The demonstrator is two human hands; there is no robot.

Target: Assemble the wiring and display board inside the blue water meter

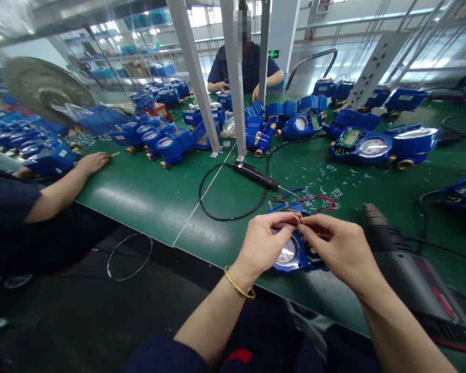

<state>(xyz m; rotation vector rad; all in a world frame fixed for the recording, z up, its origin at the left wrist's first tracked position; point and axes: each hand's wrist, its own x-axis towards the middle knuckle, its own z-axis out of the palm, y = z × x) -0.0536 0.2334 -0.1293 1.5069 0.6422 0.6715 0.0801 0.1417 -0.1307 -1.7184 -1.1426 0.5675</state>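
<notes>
I log both hands low centre over the near edge of the green bench (147, 197). The left hand (262, 243) and right hand (339, 248) meet fingertip to fingertip, each pinched shut on a small bundle of thin wires (296, 215) held between them. The wires sit right at the fingertips, at twelve o'clock from the blue water meter (293, 254) that lies under and between both hands, its white dial showing at six o'clock from the pinch. Red and blue leads (321, 201) trail off toward one o'clock. A black pen-shaped tool (256, 176) on a looped cable lies at eleven o'clock, well apart from the fingers. A dark heat gun (404, 259) lies just beside the right wrist at three o'clock. Many blue meters (166, 142) crowd the far bench. A co-worker's hand (93, 161) rests flat at nine o'clock.
</notes>
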